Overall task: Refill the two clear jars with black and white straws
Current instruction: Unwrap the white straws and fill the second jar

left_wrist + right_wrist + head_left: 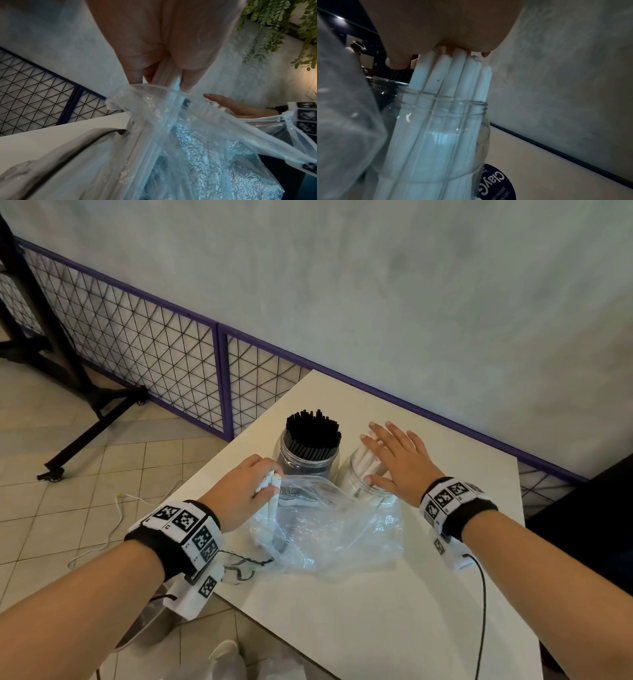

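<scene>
Two clear jars stand side by side at the far part of the white table (pixel 394 611). The left jar (pixel 306 462) is packed with black straws (pixel 313 431). The right jar (pixel 359 484) (pixel 440 135) holds several white straws (pixel 364 458) (pixel 453 70). My right hand (pixel 397 455) lies flat with spread straight fingers on the tops of those white straws. My left hand (pixel 251 482) grips a small bunch of white straws (pixel 270 491) (pixel 169 75) whose lower ends run down inside a crumpled clear plastic bag (pixel 329 529) (pixel 197 148) lying in front of the jars.
A purple-framed wire mesh fence (pixel 164 350) runs behind the table along a grey wall. A black stand on casters (pixel 78 392) is on the tiled floor at left, with a white cable (pixel 116 508) nearby. A black cable (pixel 483 611) trails from my right wrist.
</scene>
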